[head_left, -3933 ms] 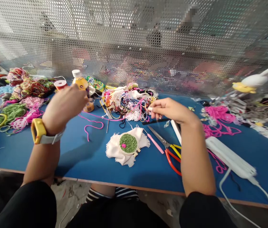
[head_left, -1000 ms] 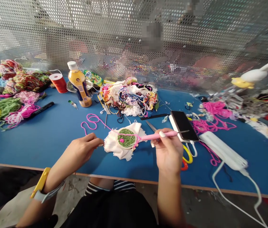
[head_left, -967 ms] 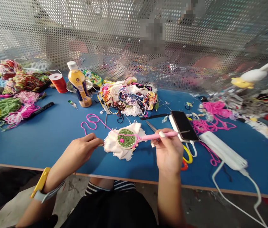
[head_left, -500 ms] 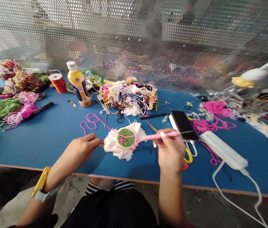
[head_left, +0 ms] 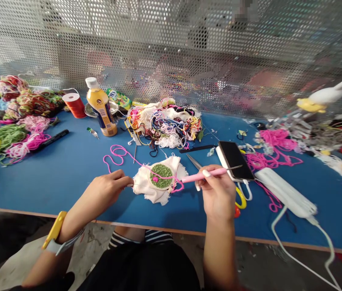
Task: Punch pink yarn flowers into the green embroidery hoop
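My right hand point(head_left: 218, 192) is closed around a pink-handled punch needle point(head_left: 209, 175), held sideways above the table, its thin metal tip pointing right. Pink yarn point(head_left: 178, 186) hangs by the left end of the handle and trails over the hoop to loose loops on the left. Between my hands lies a cream cloth point(head_left: 142, 184) with frayed edges. Its small round hoop frames green looped stitches point(head_left: 162, 173) with a small pink patch. My left hand point(head_left: 107, 188) pinches at the cloth's left edge; whatever is between its fingertips is too thin to make out.
Open scissors point(head_left: 193, 161) lie beside my right hand, near a black phone point(head_left: 234, 157) and a white power strip point(head_left: 286, 192) with a cable. Behind the cloth sit a mixed yarn heap point(head_left: 171, 125), a drink bottle point(head_left: 100, 107) and a red thread spool point(head_left: 74, 106). A perforated metal panel point(head_left: 159, 56) backs the table.
The punch needle has tilted slightly, and its metal tip now shows at the right. The pink yarn near its handle has slackened into a loop. My left hand stays almost still.
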Demonstrator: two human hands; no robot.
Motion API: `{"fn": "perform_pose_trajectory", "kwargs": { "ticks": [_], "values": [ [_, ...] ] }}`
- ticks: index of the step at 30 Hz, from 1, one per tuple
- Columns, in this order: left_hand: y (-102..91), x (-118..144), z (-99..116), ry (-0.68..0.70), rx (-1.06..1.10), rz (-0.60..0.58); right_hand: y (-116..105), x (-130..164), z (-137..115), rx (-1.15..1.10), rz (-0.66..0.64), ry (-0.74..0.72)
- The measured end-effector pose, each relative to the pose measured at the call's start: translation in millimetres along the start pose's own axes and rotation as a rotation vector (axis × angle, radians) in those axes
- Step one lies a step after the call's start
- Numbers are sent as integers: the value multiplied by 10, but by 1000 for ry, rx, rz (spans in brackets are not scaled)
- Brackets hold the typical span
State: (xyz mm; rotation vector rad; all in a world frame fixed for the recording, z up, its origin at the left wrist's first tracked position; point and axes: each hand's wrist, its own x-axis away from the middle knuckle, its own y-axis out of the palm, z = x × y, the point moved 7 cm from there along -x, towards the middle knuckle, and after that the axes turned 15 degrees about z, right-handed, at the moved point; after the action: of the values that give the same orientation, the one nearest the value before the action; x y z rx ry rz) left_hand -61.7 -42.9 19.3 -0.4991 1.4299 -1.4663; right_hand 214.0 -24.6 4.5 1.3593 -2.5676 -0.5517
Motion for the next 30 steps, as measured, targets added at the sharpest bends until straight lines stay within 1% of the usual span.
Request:
{"fn": "perform_pose_trajectory", "kwargs": {
  "ticks": [3,6,10,12,15,19,21,25,30],
  "values": [
    [15,-5,7,6,-12,1,30,17,7,-4,-32,19],
    [20,-8,20,18,-20,12,55,44,12,-10,-54,8],
    [-10,-25,56,31,42,59,87,73,45,6,-85,-7],
    [-33,-41,84,27,114,107,96,83,77,15,-81,-3],
    [-54,-59,148,19,258,212,109,107,143,25,-56,25],
    [2,-57,257,12,393,342,177,188,270,6,-80,127],
    [41,-51,304,16,422,397,198,226,305,-10,-79,150],
    [75,-40,349,54,403,453,209,266,308,-20,-75,140],
    [95,-19,385,142,304,442,195,292,275,-34,-60,81]
  ]
}}
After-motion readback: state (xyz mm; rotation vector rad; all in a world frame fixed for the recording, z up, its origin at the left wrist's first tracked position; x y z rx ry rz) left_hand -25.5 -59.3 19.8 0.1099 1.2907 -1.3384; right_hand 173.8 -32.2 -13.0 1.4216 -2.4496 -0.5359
